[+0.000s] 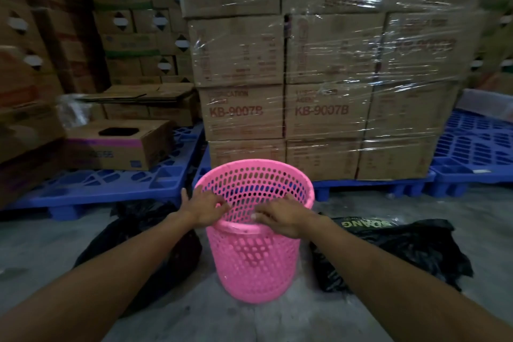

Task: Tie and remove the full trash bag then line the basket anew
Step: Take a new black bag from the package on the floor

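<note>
My left hand (206, 207) and right hand (280, 216) each curl closed over the near rim of the one pink basket (255, 258) standing unlined on the floor (361, 314), between two black bags: a full bag (155, 258) left, a flat bag (402, 253) right.

Concrete floor (249, 322): pink basket (254, 264), black bags (402, 253), pallets (111, 183)
</note>
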`<state>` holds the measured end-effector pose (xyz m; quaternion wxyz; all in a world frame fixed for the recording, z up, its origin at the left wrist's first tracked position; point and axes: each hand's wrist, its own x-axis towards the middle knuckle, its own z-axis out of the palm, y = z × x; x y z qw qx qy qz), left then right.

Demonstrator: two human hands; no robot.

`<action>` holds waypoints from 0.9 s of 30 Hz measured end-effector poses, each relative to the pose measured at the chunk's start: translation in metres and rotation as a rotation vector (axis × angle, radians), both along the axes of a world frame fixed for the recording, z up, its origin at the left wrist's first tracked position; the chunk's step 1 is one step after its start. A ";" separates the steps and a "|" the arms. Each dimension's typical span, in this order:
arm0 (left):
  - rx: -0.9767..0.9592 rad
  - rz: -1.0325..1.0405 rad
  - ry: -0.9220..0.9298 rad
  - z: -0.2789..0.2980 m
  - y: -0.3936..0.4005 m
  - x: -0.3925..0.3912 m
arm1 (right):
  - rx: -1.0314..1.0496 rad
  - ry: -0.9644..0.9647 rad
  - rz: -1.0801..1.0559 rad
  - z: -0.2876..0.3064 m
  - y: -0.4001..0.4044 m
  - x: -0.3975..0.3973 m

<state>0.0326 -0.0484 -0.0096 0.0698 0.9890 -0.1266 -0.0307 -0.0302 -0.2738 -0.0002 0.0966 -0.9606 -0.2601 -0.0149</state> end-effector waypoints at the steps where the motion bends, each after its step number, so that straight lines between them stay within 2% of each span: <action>1: 0.000 -0.019 -0.057 0.005 -0.008 -0.002 | 0.039 -0.018 -0.027 0.005 -0.007 0.000; 3: -0.019 -0.133 -0.222 0.014 -0.025 -0.007 | 0.160 -0.089 -0.108 0.012 -0.026 0.003; 7: -0.216 -0.419 -0.420 0.030 -0.088 -0.032 | 0.341 -0.178 -0.355 0.006 -0.086 0.008; 10: -0.278 -0.662 -0.348 0.031 -0.149 -0.056 | 0.365 -0.104 -0.505 -0.014 -0.139 0.006; 13: -0.305 -0.751 -0.129 0.008 -0.200 -0.070 | 0.315 0.033 -0.522 -0.048 -0.190 -0.001; 17: -0.218 -0.604 0.314 -0.054 -0.252 -0.064 | 0.103 0.242 -0.588 -0.091 -0.237 -0.006; 20: -0.325 -0.348 0.531 -0.114 -0.272 -0.042 | -0.003 0.406 -0.598 -0.122 -0.261 -0.011; 23: -0.575 -0.069 0.620 -0.168 -0.284 -0.022 | -0.106 0.482 -0.598 -0.156 -0.274 -0.016; 27: -0.794 0.185 0.600 -0.225 -0.292 -0.005 | -0.191 0.599 -0.611 -0.195 -0.283 -0.013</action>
